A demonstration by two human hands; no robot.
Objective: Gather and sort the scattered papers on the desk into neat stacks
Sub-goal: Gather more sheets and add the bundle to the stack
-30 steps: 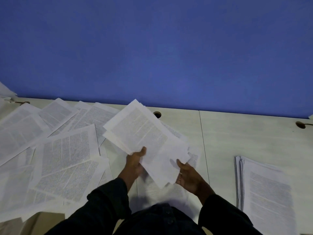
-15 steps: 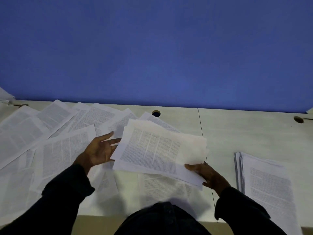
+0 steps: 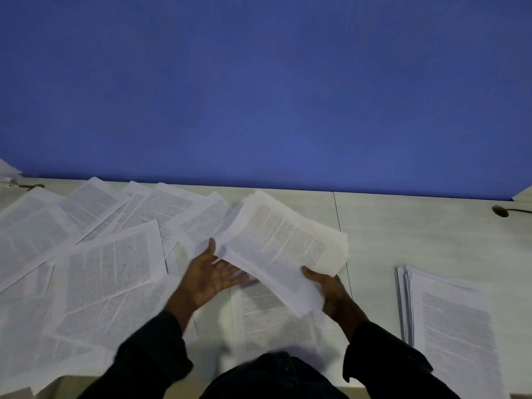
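Papers (image 3: 109,272) lie scattered from nine to six o'clock on the desk (image 3: 403,234). Left hand (image 3: 211,276) is spread wide beneath a bundle (image 3: 283,249) gripped by the right hand (image 3: 331,292). Gathering seems underway; squaring the bundle likely comes next, then the stack (image 3: 449,321) at four o'clock.

I see a flat blue wall panel (image 3: 264,87) filling the upper part of my view, standing along the back edge of the pale, whitish desk top (image 3: 417,234). A thin dark seam (image 3: 339,226) runs front to back across that surface. At the far right a round cable hole (image 3: 500,211) has a dark cable (image 3: 519,210) leading off right.
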